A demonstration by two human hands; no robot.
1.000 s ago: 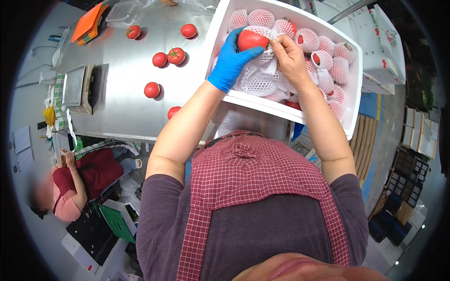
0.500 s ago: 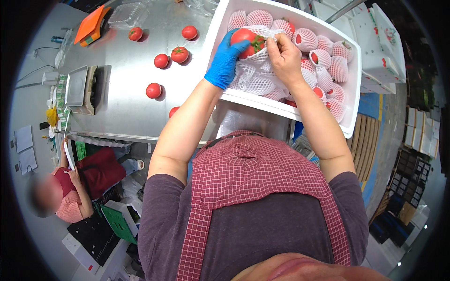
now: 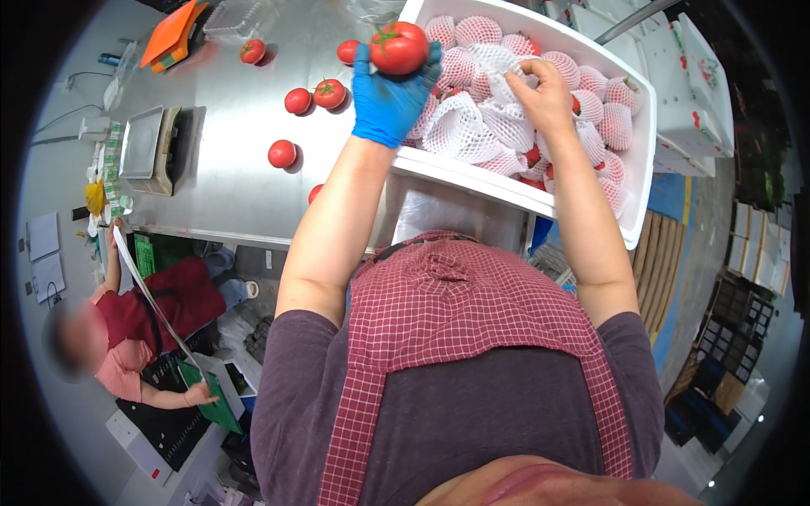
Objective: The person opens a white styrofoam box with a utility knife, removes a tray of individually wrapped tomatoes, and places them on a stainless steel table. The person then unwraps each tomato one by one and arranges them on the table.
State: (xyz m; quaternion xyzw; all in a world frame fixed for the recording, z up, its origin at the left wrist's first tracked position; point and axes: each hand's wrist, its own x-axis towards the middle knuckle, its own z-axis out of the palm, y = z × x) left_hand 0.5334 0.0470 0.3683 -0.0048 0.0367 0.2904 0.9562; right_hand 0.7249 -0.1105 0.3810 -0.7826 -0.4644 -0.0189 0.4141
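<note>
A large red tomato (image 3: 399, 48) with a green stem rests in my left hand (image 3: 393, 103), which wears a blue glove. The fingers curl round it, at the box's left rim. Bare, my right hand (image 3: 546, 94) is over the white foam box (image 3: 498, 187), its fingertips closed on a white foam net sleeve (image 3: 498, 61). Beneath lie more loose net sleeves (image 3: 460, 128). Several tomatoes in net sleeves (image 3: 616, 126) fill the box's right and far sides.
Several bare tomatoes (image 3: 282, 153) lie on the metal table (image 3: 228, 198) to the left. Beyond them are a weighing scale (image 3: 142, 152), an orange device (image 3: 171, 35) and a clear plastic tray (image 3: 239, 18). At lower left, another person (image 3: 173, 295) handles a long white strip.
My left hand has moved left with the tomato, out of the net sleeve and away from my right hand. The sleeve stays at my right fingers. The other person's arm has stretched out.
</note>
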